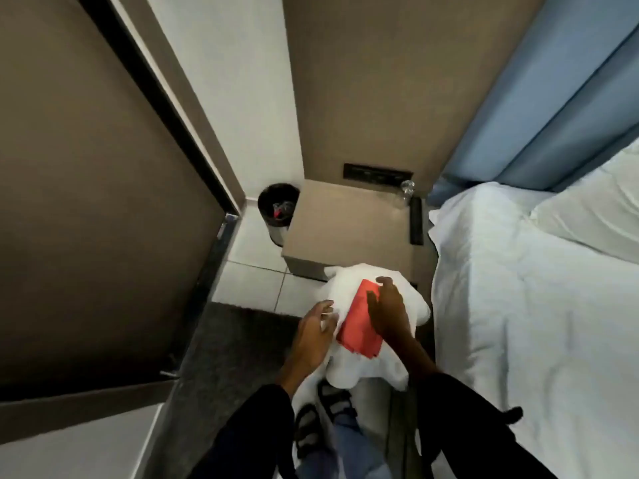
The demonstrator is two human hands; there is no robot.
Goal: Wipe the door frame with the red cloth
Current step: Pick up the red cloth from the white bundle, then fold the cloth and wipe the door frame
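I'm at the pick-up step: the red cloth (359,324) lies on a white towel (373,361) near my feet. My right hand (389,314) rests spread on it; my left hand (313,335) hovers wide, empty. Next I must grasp it and turn left to the door frame (152,84).

Single head-worn wide-angle view, looking steeply down and forward from standing height. Landmark: beige square-topped bedside table (349,229), roughly frame centre, at middle distance. Left of table: large brown door panel (93,202) with dark frame edge, stretched by lens distortion. Right of table: white-sheeted bed (539,305), running to frame edge. Behind table: beige wall panel, rising to top edge. Nearer than table, close under camera: both forearms in black sleeves, sandalled feet at bottom edge. No second view; nothing shared.
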